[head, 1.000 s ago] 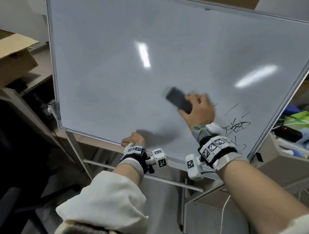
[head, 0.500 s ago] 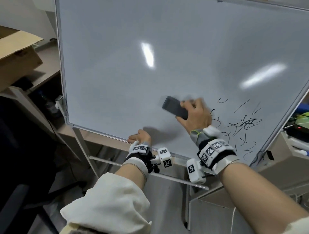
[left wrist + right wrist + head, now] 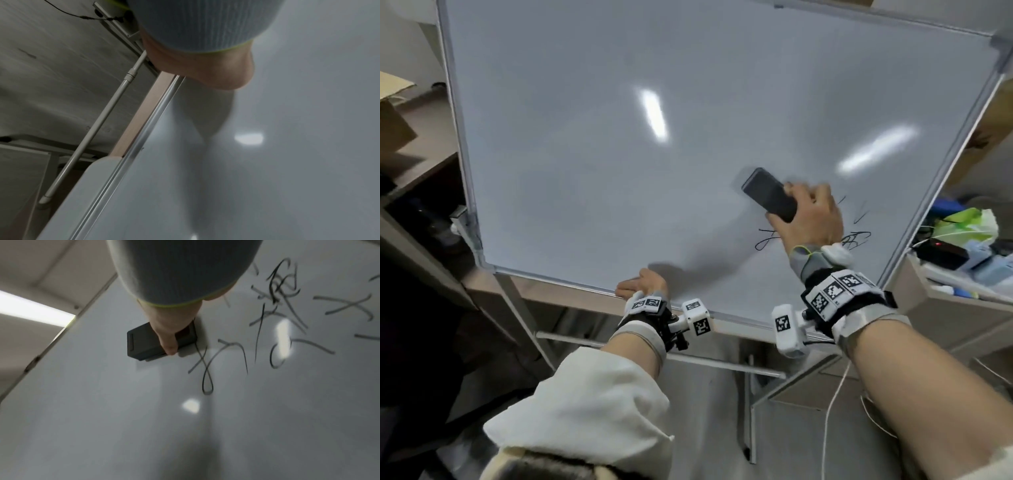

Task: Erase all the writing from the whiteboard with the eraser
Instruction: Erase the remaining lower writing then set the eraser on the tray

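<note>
A large whiteboard point(image 3: 619, 154) on a stand fills the head view. Black handwriting point(image 3: 854, 240) is on its lower right part, partly hidden behind my right hand point(image 3: 808, 219). That hand grips a dark rectangular eraser point(image 3: 768, 193) and presses it flat on the board, just left of the writing. In the right wrist view my thumb lies across the eraser point(image 3: 144, 344), and the black strokes point(image 3: 277, 313) run to its right. My left hand point(image 3: 642, 284) holds the board's bottom edge; its fingers are hidden, and only the heel of the hand point(image 3: 216, 69) shows in the left wrist view.
A cardboard box point(image 3: 393, 116) sits on a shelf at the left. A cluttered shelf point(image 3: 962, 240) with a black device and coloured items stands at the right. The stand's crossbar point(image 3: 661, 356) runs below the board. A white cable point(image 3: 832, 411) hangs down near my right forearm.
My right hand has carried the eraser up and to the right across the board, toward the writing. The left hand has stayed on the bottom edge. The camera view has shifted.
</note>
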{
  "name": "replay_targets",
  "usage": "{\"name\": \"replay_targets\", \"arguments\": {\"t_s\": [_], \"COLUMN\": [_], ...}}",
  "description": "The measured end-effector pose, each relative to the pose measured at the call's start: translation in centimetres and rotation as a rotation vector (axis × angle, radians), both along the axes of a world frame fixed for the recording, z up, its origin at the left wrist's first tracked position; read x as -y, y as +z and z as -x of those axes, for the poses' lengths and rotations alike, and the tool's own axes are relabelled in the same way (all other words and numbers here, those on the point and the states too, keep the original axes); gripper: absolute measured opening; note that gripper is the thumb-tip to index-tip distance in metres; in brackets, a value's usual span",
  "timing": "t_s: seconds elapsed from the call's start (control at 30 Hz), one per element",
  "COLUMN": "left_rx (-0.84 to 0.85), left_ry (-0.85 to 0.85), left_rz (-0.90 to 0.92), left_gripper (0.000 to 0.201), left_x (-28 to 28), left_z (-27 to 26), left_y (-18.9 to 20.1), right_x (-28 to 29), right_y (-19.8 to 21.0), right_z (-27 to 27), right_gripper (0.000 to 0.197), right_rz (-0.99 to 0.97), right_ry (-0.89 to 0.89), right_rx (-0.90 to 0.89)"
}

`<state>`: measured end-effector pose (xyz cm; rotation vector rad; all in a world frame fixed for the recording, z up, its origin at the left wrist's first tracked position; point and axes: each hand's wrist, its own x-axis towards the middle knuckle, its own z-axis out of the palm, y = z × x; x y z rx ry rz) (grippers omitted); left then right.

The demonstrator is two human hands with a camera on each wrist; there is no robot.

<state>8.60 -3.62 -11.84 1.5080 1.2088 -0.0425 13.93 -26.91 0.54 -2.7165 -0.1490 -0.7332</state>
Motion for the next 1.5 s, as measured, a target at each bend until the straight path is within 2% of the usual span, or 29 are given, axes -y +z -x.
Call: {"name": "replay_targets", "arguments": {"t_s": [0.07,0.17,0.3,0.4,0.5,0.6,0.67,0.73,0.8,0.87,0.97,1.03,1.1,1.17,1.27,1.3,1.37,1.4,1.5], "left_rx": [-0.011,0.037,-0.065,-0.064,-0.051,-0.140,-0.109,-0.137,-0.180,-0.163,-0.171,-0.111,-0.051,-0.049,-0.126,-0.139,-0.192,-0.167,-0.040], "left_ry": [-0.017,-0.015,-0.024,-0.056,-0.042,-0.142,-0.166,-0.218,-0.205,-0.196,-0.184,-0.165,-0.125,-0.092,-0.176,-0.198,-0.226,-0.197,0.011], "left_rz": [-0.029,-0.027,-0.095,-0.106,-0.086,-0.213,-0.230,-0.270,-0.254,-0.266,-0.273,-0.210,-0.169,-0.156,-0.244,-0.262,-0.304,-0.278,-0.147], "left_gripper": [0.066,0.066,0.052,0.050,0.062,0.046,0.039,0.040,0.043,0.045,0.046,0.049,0.058,0.058,0.046,0.049,0.052,0.051,0.057], "left_x": [0.7,2.6,5.1,5.9,7.1,8.1,9.3,10.6,11.7,12.7,13.5,13.6,14.0,15.0,16.0,16.0,16.1,16.0,15.9], "left_z": [-0.3,-0.4,-0.8,-1.0,-1.2,-0.5,-0.1,0.1,0.1,-0.1,-0.5,-1.0,-1.6,-1.2,0.1,0.1,-0.4,-0.4,-1.3], "left_y": [0.2,0.8,1.6,1.3,0.3,-0.1,0.3,0.6,0.8,0.1,-0.9,-1.4,-2.4,-2.1,-1.0,-1.3,-1.5,-1.3,-1.9], "right_x": [1.8,1.6,1.1,1.7,3.3,5.2,7.0,8.2,8.4,8.1,8.1,8.5,8.8,9.5,10.9,11.5,12.1,12.2,12.2], "right_y": [0.8,-0.9,-5.8,-7.0,-5.1,-1.0,1.8,3.2,2.5,0.2,-3.8,-5.0,-4.0,-1.6,2.1,2.4,1.5,0.3,-4.8], "right_z": [-0.2,0.6,2.5,2.8,1.8,-0.5,-2.1,-3.2,-3.2,-2.6,-0.9,-0.4,-0.7,-2.0,-4.1,-4.4,-4.2,-3.7,-1.2], "right_gripper": [0.054,0.053,0.057,0.056,0.055,0.053,0.052,0.052,0.051,0.052,0.055,0.055,0.054,0.052,0.051,0.051,0.051,0.052,0.055], "right_rz": [-0.035,0.011,0.243,0.271,0.218,0.017,-0.083,-0.104,-0.108,-0.050,0.208,0.291,0.236,0.104,-0.064,-0.088,-0.064,-0.032,0.084], "right_ry": [-0.036,-0.006,0.176,0.251,0.254,0.130,0.088,0.080,0.102,0.194,0.403,0.467,0.457,0.370,0.216,0.201,0.224,0.261,0.419], "right_rx": [-0.004,-0.078,-0.240,-0.269,-0.174,0.044,0.109,0.147,0.150,0.074,-0.160,-0.204,-0.132,-0.021,0.090,0.101,0.097,0.080,-0.103]}}
